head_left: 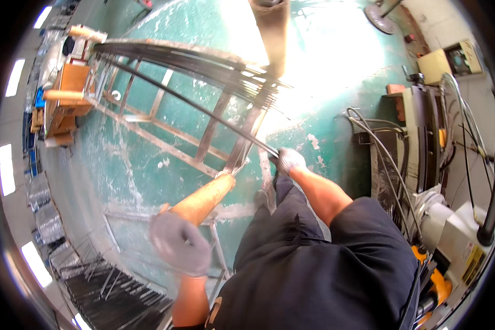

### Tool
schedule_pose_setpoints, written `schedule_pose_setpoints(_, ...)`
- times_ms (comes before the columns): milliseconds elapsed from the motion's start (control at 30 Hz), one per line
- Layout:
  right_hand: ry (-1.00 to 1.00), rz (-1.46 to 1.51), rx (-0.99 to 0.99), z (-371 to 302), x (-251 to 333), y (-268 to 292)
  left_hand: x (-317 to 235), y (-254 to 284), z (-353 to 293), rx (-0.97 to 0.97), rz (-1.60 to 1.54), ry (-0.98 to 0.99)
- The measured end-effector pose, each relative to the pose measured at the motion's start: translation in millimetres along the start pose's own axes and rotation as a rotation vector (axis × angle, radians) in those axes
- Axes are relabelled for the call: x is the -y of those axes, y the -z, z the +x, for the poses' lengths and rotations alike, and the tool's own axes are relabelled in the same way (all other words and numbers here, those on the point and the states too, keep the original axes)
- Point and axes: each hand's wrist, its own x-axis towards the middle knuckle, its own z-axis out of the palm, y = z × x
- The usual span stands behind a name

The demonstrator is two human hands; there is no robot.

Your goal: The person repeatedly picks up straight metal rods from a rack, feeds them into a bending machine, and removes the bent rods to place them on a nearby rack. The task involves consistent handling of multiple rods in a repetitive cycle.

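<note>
My right hand (290, 161), in a pale work glove, is closed around the near end of a long thin dark rod (203, 111). The rod slants away to the far left, its other end by a bundle of similar dark rods (184, 61) on a metal rack (173, 142). My left hand (180, 245), in a grey glove, is smeared by motion. It hangs beside the tan cylindrical post (206, 199) at the rack's near corner, overlapping its lower end in view. Whether they touch, and how the left fingers are set, I cannot make out.
Machinery with looping cables (388, 148) stands on the right. A thick upright post (274, 38) rises beyond the rods. Further dark bars (113, 291) lie stacked at lower left. Cardboard boxes (67, 99) stand at far left.
</note>
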Motion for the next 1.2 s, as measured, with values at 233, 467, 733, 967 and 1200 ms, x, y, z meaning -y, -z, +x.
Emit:
schedule_pose_setpoints(233,-0.239,-0.076,-0.111,-244,-139,-41,-52,-81,-97,0.583,-0.860,0.331)
schedule_pose_setpoints(467,-0.391,-0.250,-0.522,-495,-197,-133,38,-205,-167,0.910,-1.434,1.365)
schedule_pose_setpoints(733,-0.369,-0.382,-0.936,-612,-243,-239,0,-203,-217,0.932,-1.855,1.469)
schedule_pose_setpoints(967,-0.616,-0.215,-0.886,-746,-374,-302,-116,-92,-255,1.031,-1.806,0.985)
schedule_pose_setpoints(1200,-1.448,-0.021,-1.430,-839,-480,-403,-251,15,-181,1.086,-2.115,0.564)
